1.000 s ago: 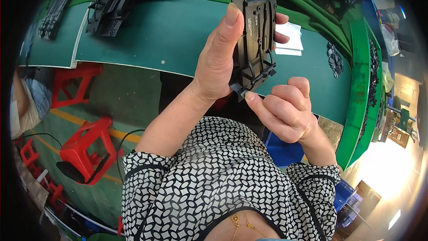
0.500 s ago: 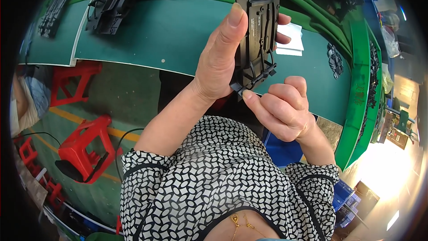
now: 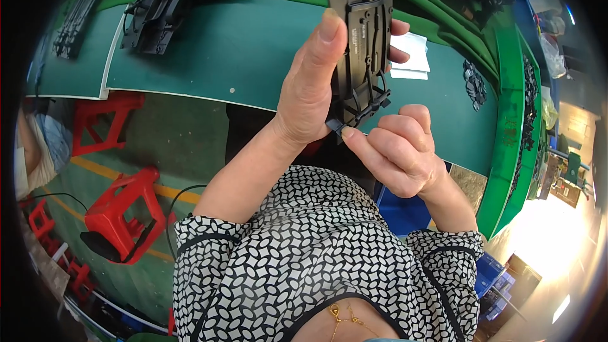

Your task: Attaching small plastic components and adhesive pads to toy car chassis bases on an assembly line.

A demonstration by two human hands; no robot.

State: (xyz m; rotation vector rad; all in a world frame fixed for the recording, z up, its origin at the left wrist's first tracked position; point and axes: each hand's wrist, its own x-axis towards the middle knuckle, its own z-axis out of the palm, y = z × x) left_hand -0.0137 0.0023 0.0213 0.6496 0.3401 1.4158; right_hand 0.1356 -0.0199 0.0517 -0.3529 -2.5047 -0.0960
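- At nine o'clock, a red plastic stool (image 3: 117,215) stands on the floor.
- My left hand (image 3: 307,92) grips the long black plastic part (image 3: 364,38) upright at twelve o'clock, thumb pressed along it.
- My right hand (image 3: 396,152), at three o'clock, pinches a small black tab (image 3: 334,126) at its base.

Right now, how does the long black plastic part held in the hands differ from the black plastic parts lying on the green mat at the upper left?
The long black plastic part is lifted off the table, gripped by the left hand and touched at its lower end by the right hand; the black plastic parts on the green mat lie untouched. The held part stands nearly upright in the picture; the others lie slanted. Both are black moulded plastic.
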